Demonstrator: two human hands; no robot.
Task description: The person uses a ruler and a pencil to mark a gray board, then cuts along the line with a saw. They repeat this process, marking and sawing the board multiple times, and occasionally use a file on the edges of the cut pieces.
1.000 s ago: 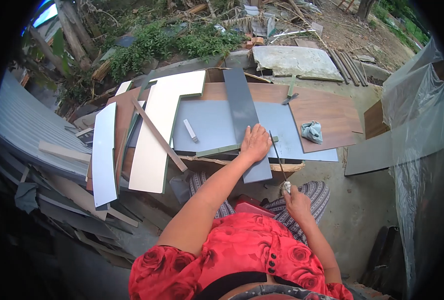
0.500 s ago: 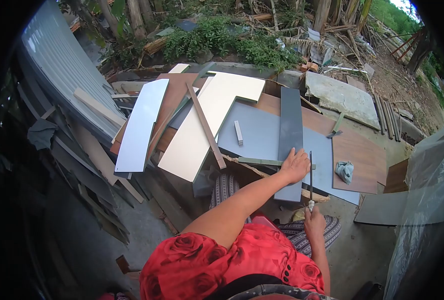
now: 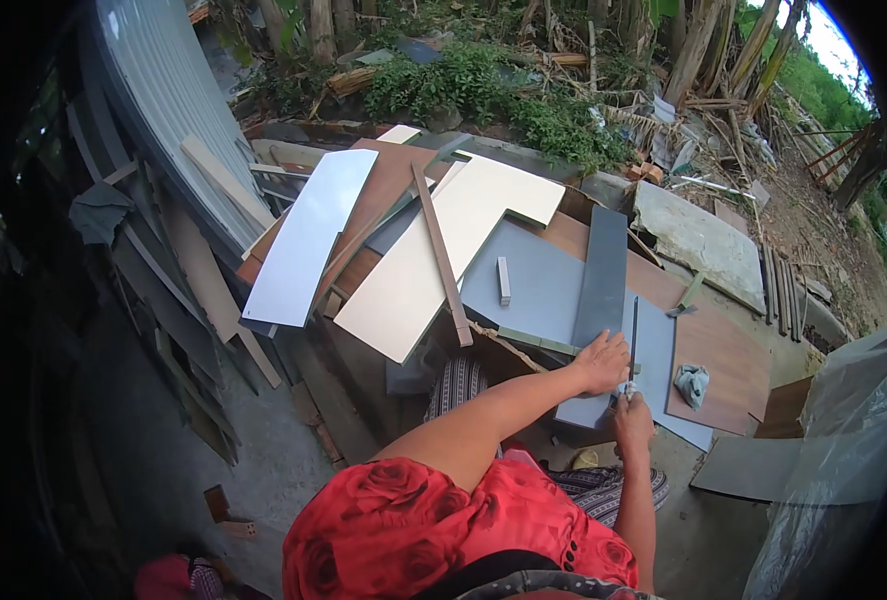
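Observation:
My left hand lies with fingers stretched out on a long dark grey board, pressing near its front end. In my right hand, fingers wrapped round its pale handle, is a long thin dark blade. It points forward along the board's right edge, just right of my left fingers. Seen nearly edge-on, it shows no teeth I can make out. Beneath the board, a narrow green strip runs crosswise. A blue-grey panel lies underneath.
Cream, white and brown panels overlap around the work. A small pale block, a crumpled grey cloth and a green-handled tool lie on them. Boards lean at left; clear plastic sheeting hangs at right.
My right hand has pushed the blade forward, closer to my left hand. The left hand still rests on the grey board. The whole view has shifted and tilted slightly.

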